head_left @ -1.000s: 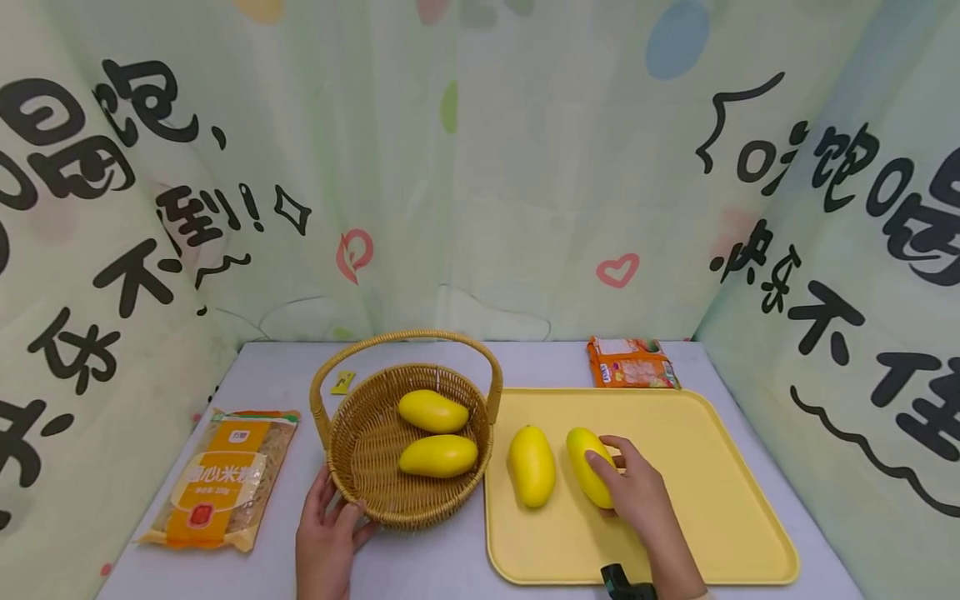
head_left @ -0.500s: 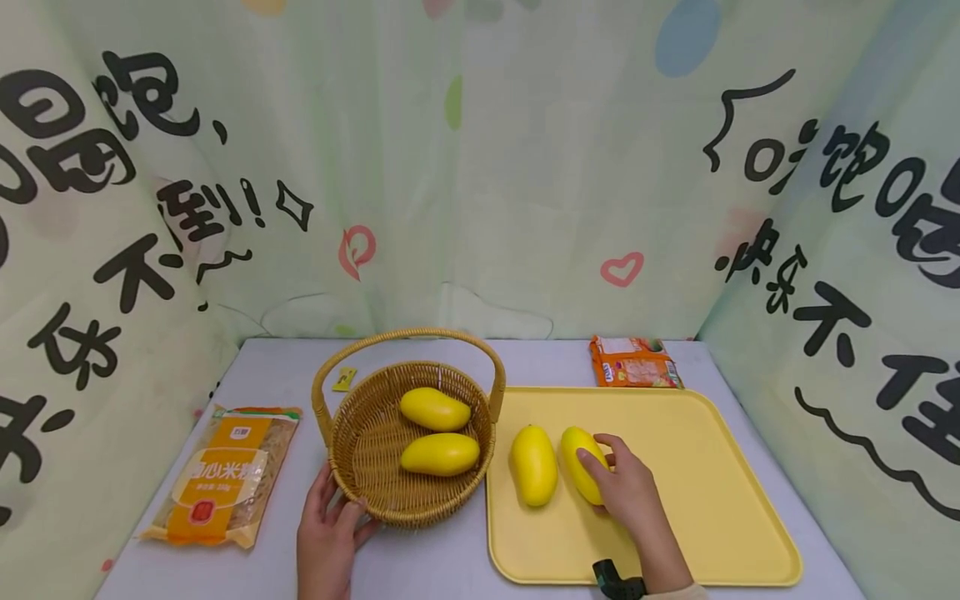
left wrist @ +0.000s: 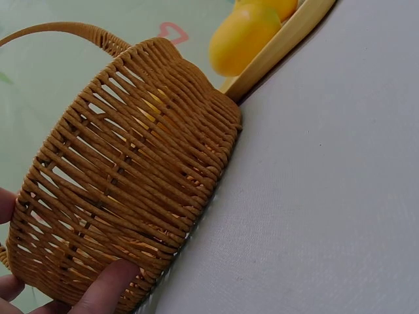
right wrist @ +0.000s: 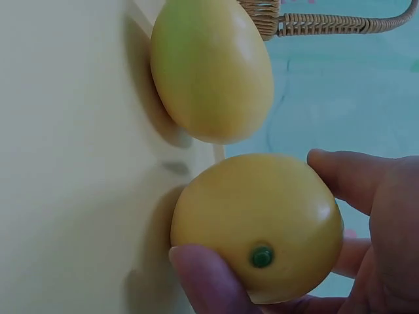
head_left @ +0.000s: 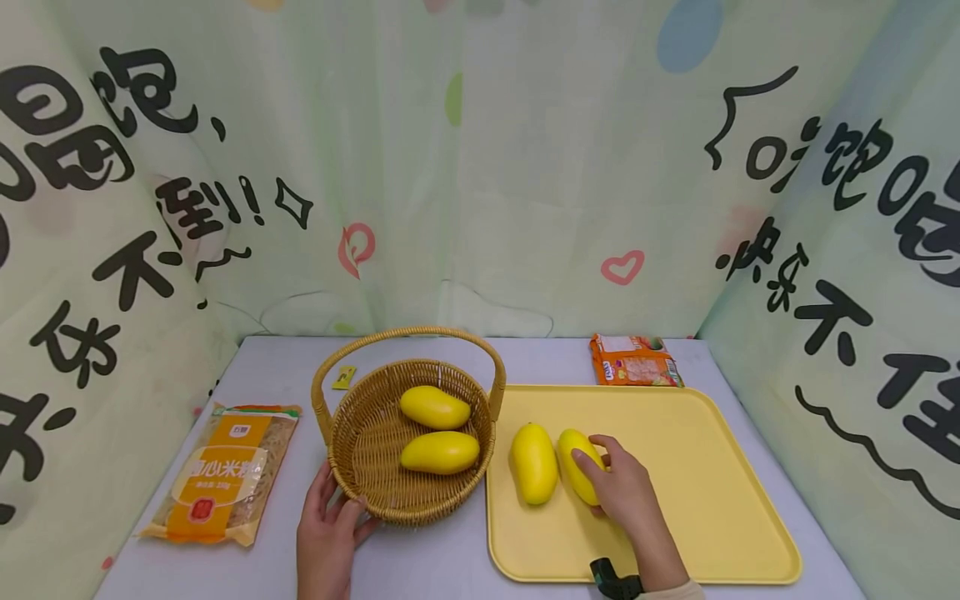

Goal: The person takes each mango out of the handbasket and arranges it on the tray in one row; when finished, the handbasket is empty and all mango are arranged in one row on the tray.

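My right hand holds a yellow mango by its sides, thumb across one side and fingers round the other, low over the yellow tray. A second mango lies on that tray just left of the held one. At the lower left of the wicker basket, my left hand grips its outer wall. The left wrist view has the thumb pressed on the weave, with other fingers at its edge. Inside the basket lie an upper mango and a lower mango.
An orange-labelled bag of food lies left of the basket. Behind the tray is an orange snack packet, and a small yellow packet sits behind the basket. Printed curtains enclose the table at back and sides.
My right hand has shifted slightly left with its mango, closer to the other mango on the tray. The left hand keeps its grip on the basket.
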`<control>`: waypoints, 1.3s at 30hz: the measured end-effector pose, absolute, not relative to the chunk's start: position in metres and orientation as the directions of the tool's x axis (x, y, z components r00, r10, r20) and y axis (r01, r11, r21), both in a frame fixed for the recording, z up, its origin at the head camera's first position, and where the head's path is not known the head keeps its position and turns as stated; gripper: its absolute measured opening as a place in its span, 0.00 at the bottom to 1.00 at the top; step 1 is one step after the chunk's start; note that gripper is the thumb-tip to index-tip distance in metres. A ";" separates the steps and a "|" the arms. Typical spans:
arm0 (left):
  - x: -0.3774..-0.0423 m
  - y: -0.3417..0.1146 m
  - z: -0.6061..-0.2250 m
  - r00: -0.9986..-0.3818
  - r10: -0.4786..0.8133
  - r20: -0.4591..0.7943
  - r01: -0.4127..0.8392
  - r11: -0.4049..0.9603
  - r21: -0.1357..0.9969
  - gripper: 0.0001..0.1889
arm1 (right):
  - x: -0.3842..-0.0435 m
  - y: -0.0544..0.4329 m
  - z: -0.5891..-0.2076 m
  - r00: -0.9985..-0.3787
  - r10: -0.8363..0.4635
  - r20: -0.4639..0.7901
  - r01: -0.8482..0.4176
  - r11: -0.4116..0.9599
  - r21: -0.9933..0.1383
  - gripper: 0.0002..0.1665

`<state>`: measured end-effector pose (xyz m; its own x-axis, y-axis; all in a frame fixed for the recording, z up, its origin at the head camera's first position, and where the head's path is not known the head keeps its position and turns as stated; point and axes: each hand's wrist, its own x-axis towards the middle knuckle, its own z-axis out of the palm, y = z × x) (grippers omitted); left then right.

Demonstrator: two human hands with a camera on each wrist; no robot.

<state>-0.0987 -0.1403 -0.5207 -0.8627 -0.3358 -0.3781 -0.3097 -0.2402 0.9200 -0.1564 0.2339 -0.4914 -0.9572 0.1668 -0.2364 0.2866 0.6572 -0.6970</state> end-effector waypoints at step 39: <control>-0.097 -0.141 -0.520 -0.874 -0.327 -0.360 -0.285 -0.256 0.924 0.45 | -0.141 0.246 -0.437 -0.986 0.095 -0.136 0.165 0.672 -0.722 0.39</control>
